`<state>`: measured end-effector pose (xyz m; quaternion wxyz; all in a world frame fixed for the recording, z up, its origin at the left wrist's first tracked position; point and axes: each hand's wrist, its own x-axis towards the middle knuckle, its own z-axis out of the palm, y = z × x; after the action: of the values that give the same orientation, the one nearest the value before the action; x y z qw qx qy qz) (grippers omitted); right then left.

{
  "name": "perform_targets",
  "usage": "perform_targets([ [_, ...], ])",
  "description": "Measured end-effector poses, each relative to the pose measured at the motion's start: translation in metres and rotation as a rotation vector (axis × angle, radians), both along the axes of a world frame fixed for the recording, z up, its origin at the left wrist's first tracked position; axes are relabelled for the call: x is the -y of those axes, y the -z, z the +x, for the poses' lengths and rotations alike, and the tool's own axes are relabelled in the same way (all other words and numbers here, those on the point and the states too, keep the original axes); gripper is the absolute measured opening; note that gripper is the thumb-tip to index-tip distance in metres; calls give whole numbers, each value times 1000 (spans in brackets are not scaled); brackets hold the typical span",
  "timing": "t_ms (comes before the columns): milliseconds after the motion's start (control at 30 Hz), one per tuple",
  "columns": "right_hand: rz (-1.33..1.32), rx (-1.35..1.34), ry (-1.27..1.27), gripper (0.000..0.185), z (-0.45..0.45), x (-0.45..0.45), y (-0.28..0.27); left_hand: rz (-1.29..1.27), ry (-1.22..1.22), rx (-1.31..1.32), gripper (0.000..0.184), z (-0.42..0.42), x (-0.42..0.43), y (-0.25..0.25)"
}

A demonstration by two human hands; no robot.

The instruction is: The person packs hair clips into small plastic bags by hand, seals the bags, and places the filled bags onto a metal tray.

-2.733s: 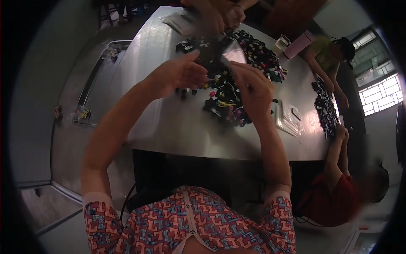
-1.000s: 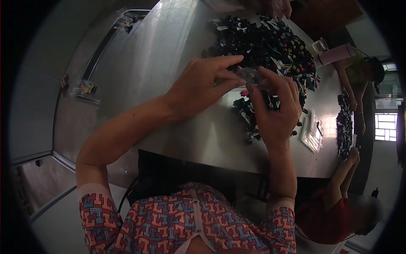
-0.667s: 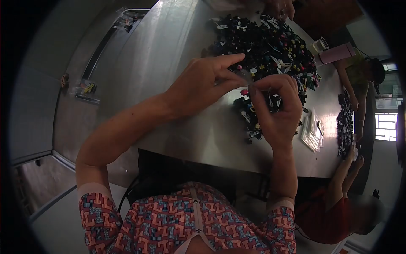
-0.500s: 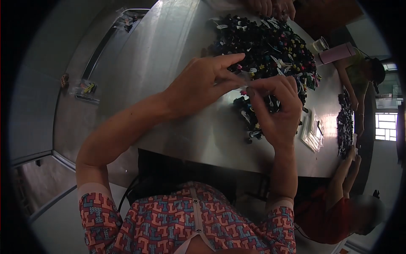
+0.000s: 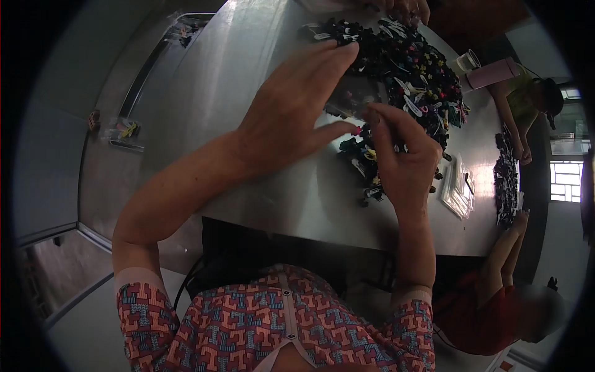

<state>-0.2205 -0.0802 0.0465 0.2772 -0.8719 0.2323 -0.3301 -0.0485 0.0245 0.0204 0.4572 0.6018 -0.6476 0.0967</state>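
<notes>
My right hand [image 5: 406, 149] pinches the edge of a small clear plastic bag [image 5: 356, 94] between thumb and fingertips. Its film looks see-through and its contents, if any, are hard to make out. Just left of the bag, my left hand [image 5: 294, 105] is slightly blurred, fingers stretched out and thumb spread away from them. Under and beyond both hands spreads a large pile of small hair clips [image 5: 427, 65], mostly black with white, red and yellow bits. A smaller cluster of clips [image 5: 359, 164] lies beside my right hand.
A stack of clear bags [image 5: 457, 189] lies on the metal table [image 5: 273, 208] to the right. A pink tumbler [image 5: 493, 74] and a clear cup [image 5: 468, 61] stand beyond the pile. Co-workers sit at the right, near another dark pile [image 5: 506, 180]; another person's hands [image 5: 409, 9] are at the far edge.
My left hand has come off the bag and opened, its fingers swinging up and away. My right hand keeps its pinch, and the bag now shows spread out between the hands.
</notes>
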Motion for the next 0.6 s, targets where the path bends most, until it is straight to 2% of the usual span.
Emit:
perform_targets([
  [33,-1,1,2,15,3,-3,4,-54,-75,109,83,-4,0,-3],
  [100,306,221,-125,17,8,-9,9,-45,-113,161,83,-14,1,-2],
  [233,500,46,-188,22,4,-15,-10,-24,-128,169,84,-7,8,12],
  [300,362,-20,-451,30,-2,-6,-16,16,-33,108,82,1,5,16],
  [333,363,-20,-449,30,-1,-1,-17,57,64,42,80,3,4,17],
  [367,-7,-50,-475,32,2,7,-17,58,66,40,80,4,5,18],
  [400,-378,-80,-491,34,4,11,-17,103,133,-70,80,5,5,20],
  [433,-377,-80,-489,34,5,12,-15,149,200,-180,79,6,6,20],
  [500,-559,-105,-456,29,5,11,-6,178,253,-214,78,7,6,20],
  [533,-557,-105,-453,29,5,11,-4,205,305,-248,77,8,6,19],
  [600,-574,-206,-392,26,3,10,0,229,295,-179,78,11,4,13],
])
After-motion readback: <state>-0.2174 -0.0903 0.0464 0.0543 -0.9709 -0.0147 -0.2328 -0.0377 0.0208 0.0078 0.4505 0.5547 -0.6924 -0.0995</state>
